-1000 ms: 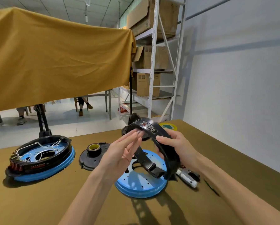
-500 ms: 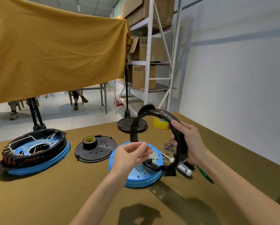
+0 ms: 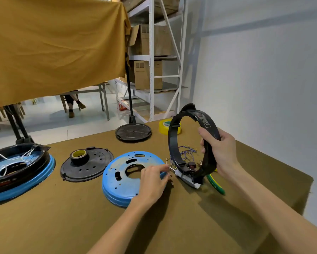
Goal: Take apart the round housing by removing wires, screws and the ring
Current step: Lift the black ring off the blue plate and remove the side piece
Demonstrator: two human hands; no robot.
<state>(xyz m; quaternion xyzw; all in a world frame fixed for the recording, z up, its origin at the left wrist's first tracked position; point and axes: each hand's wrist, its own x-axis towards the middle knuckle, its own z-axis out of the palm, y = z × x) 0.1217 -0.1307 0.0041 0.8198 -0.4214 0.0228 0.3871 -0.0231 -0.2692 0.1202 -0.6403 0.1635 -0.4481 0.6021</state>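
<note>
My right hand grips the black ring by its right side and holds it upright above the table's right part. The blue round plate it came from lies flat on the table. My left hand is low over the plate's right edge, its fingertips pinching what looks like a small screw. Loose screws and purple wires lie on the table behind the ring.
A second housing, with ring and wires in place, sits at the far left. A black cover carries a tape roll. A white-handled tool and a green tool lie under the ring. Yellow tape and a stand base are at the back.
My right hand carried the ring off the blue plate to the right and stood it upright. My left hand let go of the ring and dropped to the plate's right edge by the screws.
</note>
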